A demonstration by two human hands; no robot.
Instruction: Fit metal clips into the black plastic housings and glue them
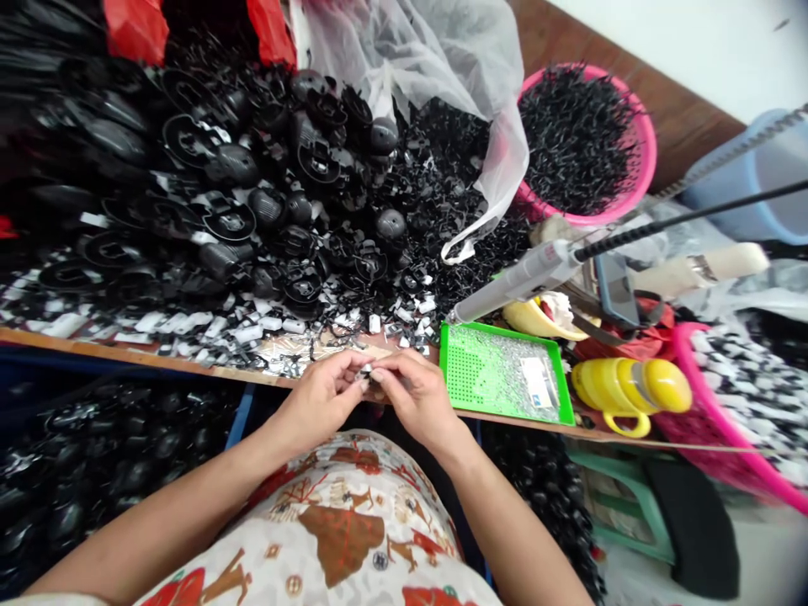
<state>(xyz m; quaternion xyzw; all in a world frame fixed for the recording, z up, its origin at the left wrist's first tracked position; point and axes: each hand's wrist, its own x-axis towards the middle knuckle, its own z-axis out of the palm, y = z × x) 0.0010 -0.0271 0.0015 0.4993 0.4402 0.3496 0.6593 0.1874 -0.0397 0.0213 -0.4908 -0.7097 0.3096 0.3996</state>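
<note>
At the table's front edge my left hand (328, 396) and my right hand (413, 391) meet, fingertips pinched together. Between them is a small black-and-white plastic part (366, 372), mostly covered by the fingers, so its exact kind does not show. Just beyond the hands lie loose white plastic pieces (249, 333) along the edge. Behind these rises a heap of black rounded plastic shells (233, 164) mixed with small black parts. To the right of my right hand sits a green tray (446, 379) holding many tiny metallic pieces.
An electric screwdriver (511, 282) hangs at a slant over the tray on a coiled cord. A yellow flask (606, 385) stands right of it. Pink baskets (644, 156) hold black and white parts. A clear plastic bag (429, 50) lies at the back. Below is a green stool (631, 497).
</note>
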